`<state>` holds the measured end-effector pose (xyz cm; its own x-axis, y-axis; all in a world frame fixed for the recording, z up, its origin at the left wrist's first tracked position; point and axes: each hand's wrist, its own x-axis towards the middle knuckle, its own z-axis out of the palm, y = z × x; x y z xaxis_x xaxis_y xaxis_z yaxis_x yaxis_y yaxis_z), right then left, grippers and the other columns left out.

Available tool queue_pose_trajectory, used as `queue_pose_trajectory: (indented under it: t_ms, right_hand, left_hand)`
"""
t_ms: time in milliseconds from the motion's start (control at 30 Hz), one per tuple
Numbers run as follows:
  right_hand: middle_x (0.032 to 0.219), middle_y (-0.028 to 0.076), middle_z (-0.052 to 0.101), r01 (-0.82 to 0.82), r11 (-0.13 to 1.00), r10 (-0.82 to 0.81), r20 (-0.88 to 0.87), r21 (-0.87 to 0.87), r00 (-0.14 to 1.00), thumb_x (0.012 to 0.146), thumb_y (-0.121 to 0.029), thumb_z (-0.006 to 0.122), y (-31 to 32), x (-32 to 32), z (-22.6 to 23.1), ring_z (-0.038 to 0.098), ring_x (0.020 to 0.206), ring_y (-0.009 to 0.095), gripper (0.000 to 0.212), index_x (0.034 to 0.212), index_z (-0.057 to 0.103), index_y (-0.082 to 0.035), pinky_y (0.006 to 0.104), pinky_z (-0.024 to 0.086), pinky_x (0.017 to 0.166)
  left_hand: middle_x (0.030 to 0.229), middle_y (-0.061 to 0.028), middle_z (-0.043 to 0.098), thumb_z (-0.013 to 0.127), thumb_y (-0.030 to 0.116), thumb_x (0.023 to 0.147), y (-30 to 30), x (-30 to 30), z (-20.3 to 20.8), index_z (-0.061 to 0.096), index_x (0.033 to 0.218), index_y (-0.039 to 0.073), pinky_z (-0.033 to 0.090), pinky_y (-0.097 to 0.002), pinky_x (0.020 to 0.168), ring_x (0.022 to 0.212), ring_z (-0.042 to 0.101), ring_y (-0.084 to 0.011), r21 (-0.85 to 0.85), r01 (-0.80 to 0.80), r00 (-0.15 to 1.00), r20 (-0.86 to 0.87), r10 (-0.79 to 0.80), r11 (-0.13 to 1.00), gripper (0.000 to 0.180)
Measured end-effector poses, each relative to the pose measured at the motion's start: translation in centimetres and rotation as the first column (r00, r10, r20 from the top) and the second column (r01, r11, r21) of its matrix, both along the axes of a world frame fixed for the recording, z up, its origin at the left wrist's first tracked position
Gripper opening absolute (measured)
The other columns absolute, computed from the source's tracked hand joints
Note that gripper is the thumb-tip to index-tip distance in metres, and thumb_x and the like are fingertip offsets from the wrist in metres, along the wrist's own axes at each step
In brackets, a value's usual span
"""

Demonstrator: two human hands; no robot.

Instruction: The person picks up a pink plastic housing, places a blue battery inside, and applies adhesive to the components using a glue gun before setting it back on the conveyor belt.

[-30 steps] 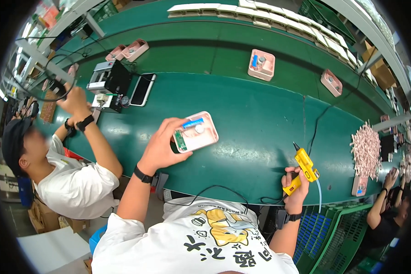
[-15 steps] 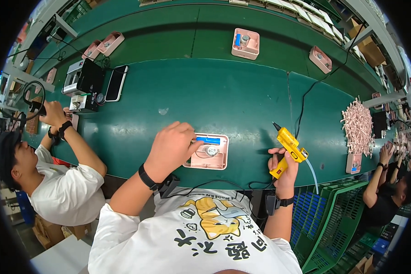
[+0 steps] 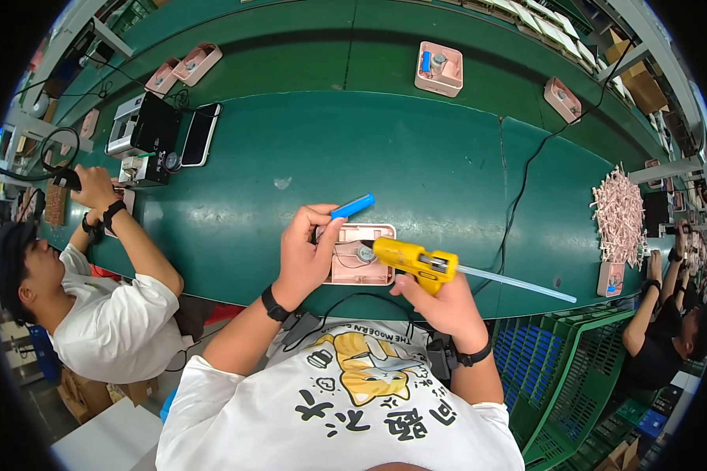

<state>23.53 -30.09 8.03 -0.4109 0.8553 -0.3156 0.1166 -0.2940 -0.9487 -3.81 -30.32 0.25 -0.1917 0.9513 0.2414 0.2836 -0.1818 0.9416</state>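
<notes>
Between the thumb and fingers of my left hand [image 3: 308,247] is a blue cylindrical battery [image 3: 355,206], lifted and tilted over the far edge of a pink plastic housing [image 3: 360,276]. Inside this housing sits a round silvery part [image 3: 364,254] with thin wires. My right hand [image 3: 446,304] grips a yellow hot glue gun [image 3: 410,257]. Its dark nozzle points left over the housing, close to the round part. A long translucent glue stick [image 3: 518,285] sticks out of the gun's back. The gun covers some of the housing's right side.
On the green table [image 3: 440,173] lie a phone [image 3: 201,135] and a black boxy device [image 3: 143,125] at left. A heap of pink parts [image 3: 618,212] is at right. More pink housings [image 3: 440,69] sit farther back. A co-worker [image 3: 94,298] works at left; a green crate [image 3: 573,369] stands at lower right.
The blue battery, lying in the housing before, is now lifted out in my left hand. My right hand has brought the glue gun left, turning its nozzle over the housing.
</notes>
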Motion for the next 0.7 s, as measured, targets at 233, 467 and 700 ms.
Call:
queue_pose_trajectory:
  t_ms: [233, 467, 700]
  right_hand:
    - [0.091, 0.02, 0.078, -0.253, 0.938, 0.109, 0.489, 0.238, 0.865, 0.099, -0.034, 0.077, 1.5, -3.3, 0.2, 0.076, 0.082, 0.041, 0.035, 0.119, 0.079, -0.006, 0.046, 0.06, 0.072]
    - [0.091, 0.021, 0.078, -0.267, 0.916, 0.066, 0.545, 0.299, 0.836, 0.1, -0.034, 0.076, 1.0, -4.4, 0.4, 0.076, 0.082, 0.042, 0.035, 0.119, 0.079, -0.005, 0.0457, 0.061, 0.073]
    - [0.086, 0.004, 0.077, -0.101, 0.986, 0.042, 0.388, 0.131, 0.921, 0.1, -0.021, 0.082, 0.3, -2.4, 1.4, 0.073, 0.075, 0.014, 0.024, 0.113, 0.077, -0.001, 0.0312, 0.057, 0.069]
  left_hand:
    - [0.131, -0.0211, 0.071, 0.064, -0.004, 0.111, 0.2, 0.1, 0.0, 0.053, 0.113, -0.001, 0.064, -0.0333, 0.094, 0.113, 0.079, -0.0235, 0.039, 0.064, 0.985, 0.156, -0.069, 0.997, 0.012]
    - [0.125, -0.0201, 0.074, 0.066, -0.005, 0.11, 0.1, -0.2, -0.2, 0.053, 0.113, 0.0, 0.064, -0.0334, 0.093, 0.111, 0.079, -0.0224, 0.052, 0.037, 0.99, 0.134, -0.044, 0.998, 0.014]
    - [0.117, -0.0187, 0.077, 0.072, -0.002, 0.107, 0.0, -0.6, 0.1, 0.057, 0.112, 0.0, 0.061, -0.032, 0.091, 0.105, 0.077, -0.0187, 0.055, -0.022, 0.997, -0.066, 0.026, 0.998, 0.016]
